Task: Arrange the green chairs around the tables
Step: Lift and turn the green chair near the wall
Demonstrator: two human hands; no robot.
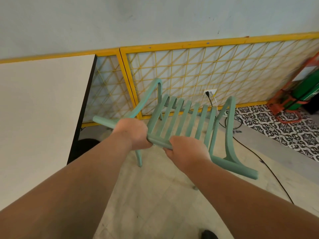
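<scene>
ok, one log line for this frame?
left hand: grips top rail of pale green slatted plastic chair | right hand: grips same rail | white rectangular table: left of chair

left hand (133,133): bare | right hand (185,153): bare | forearms (69,195): bare | shoe (208,235): dark rounded toe, probably black
</scene>
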